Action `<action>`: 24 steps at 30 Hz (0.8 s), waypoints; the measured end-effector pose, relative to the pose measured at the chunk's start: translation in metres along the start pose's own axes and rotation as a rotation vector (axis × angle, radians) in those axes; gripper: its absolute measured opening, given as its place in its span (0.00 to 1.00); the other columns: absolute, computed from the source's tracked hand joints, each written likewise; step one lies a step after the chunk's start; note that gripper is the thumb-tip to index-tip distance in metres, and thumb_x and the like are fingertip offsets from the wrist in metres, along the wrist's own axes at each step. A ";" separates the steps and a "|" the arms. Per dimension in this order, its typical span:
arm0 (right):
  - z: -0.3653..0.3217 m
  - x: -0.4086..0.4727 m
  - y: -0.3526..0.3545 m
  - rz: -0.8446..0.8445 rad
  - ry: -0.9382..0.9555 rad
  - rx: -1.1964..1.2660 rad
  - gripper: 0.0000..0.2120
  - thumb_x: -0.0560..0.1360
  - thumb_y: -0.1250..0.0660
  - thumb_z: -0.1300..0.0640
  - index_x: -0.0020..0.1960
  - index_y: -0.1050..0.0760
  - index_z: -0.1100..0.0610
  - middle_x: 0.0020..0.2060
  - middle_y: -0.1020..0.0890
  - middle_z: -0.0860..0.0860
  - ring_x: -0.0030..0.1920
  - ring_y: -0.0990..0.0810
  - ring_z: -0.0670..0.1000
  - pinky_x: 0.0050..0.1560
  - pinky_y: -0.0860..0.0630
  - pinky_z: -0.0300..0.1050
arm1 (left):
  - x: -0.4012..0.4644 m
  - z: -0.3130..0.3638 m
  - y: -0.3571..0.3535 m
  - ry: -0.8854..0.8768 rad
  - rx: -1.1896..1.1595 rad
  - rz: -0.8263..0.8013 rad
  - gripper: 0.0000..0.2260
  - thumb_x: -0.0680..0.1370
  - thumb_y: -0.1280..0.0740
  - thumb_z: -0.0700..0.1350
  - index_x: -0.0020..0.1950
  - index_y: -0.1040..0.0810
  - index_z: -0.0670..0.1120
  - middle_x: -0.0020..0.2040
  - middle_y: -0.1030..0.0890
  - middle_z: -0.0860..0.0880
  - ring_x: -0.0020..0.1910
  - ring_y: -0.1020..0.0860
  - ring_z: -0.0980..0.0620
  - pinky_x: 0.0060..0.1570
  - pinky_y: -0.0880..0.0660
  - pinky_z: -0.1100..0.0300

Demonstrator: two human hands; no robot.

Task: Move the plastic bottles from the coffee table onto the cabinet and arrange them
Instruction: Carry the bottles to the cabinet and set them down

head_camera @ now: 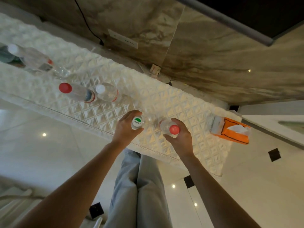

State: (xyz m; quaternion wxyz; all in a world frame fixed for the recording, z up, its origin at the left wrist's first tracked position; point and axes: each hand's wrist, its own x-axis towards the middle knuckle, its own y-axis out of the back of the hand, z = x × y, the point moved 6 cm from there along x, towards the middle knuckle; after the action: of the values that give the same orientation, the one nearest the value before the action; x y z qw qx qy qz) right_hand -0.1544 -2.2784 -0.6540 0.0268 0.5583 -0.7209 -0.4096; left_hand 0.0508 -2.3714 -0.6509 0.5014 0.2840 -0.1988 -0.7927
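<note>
Head view, looking down over a cabinet point(164, 102) draped in a white quilted cover running diagonally across the frame. Left hand point(126, 129) curling round a clear bottle with a green-and-white cap point(137, 123), upright near the cabinet's front edge. Right hand point(181, 137) wrapping round a second clear bottle with a red cap point(174, 129), also upright, just beside the first and a little nearer the right end. Both bottles appearing to stand on the cover, though contact at their bases hidden from above.

Standing farther left along the cabinet, well apart from the hands: a red-capped bottle point(75, 92) and, touching or just beside it, a white-capped bottle point(107, 92). Beyond those, toward the left end, sitting blurred: another white-capped clear bottle point(28, 56) with more clear plastic close to it, details too soft to tell.

Lying at the right end near the corner: an orange tissue pack point(230, 130), white tissue poking out, near the red-capped bottle in the right hand but not touching it.

Running behind the rear edge: a marble-patterned wall point(213, 55) carrying a white socket strip point(122, 39) and a dark cable point(87, 25). Showing below: pale jeans and glossy floor tiles point(41, 137).
</note>
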 end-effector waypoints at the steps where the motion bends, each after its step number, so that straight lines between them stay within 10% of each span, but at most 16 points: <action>1: -0.002 -0.001 0.001 -0.008 -0.003 -0.003 0.32 0.64 0.21 0.57 0.65 0.29 0.52 0.60 0.23 0.49 0.59 0.24 0.51 0.59 0.29 0.40 | -0.001 0.001 0.001 0.003 0.005 -0.009 0.26 0.63 0.22 0.38 0.59 0.23 0.44 0.58 0.21 0.47 0.53 0.21 0.50 0.52 0.26 0.62; 14: -0.056 -0.036 0.053 -0.031 0.083 -0.097 0.27 0.74 0.32 0.49 0.70 0.34 0.55 0.67 0.29 0.52 0.66 0.29 0.52 0.62 0.30 0.47 | -0.020 0.036 0.034 0.144 0.122 -0.181 0.29 0.70 0.26 0.43 0.69 0.32 0.49 0.68 0.28 0.48 0.65 0.28 0.48 0.63 0.29 0.54; 24: -0.134 -0.074 0.063 -0.127 0.240 -0.219 0.18 0.78 0.39 0.51 0.65 0.29 0.57 0.61 0.25 0.53 0.60 0.27 0.53 0.60 0.28 0.47 | -0.095 0.094 0.120 0.253 0.328 0.093 0.20 0.77 0.34 0.47 0.68 0.29 0.46 0.62 0.23 0.45 0.60 0.25 0.46 0.57 0.27 0.53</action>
State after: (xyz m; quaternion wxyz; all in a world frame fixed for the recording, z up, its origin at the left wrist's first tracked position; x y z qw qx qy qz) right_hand -0.1097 -2.2896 -0.4954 0.1475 0.6416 -0.6267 -0.4169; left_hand 0.1036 -2.3326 -0.4832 0.5056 0.4496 -0.2734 -0.6837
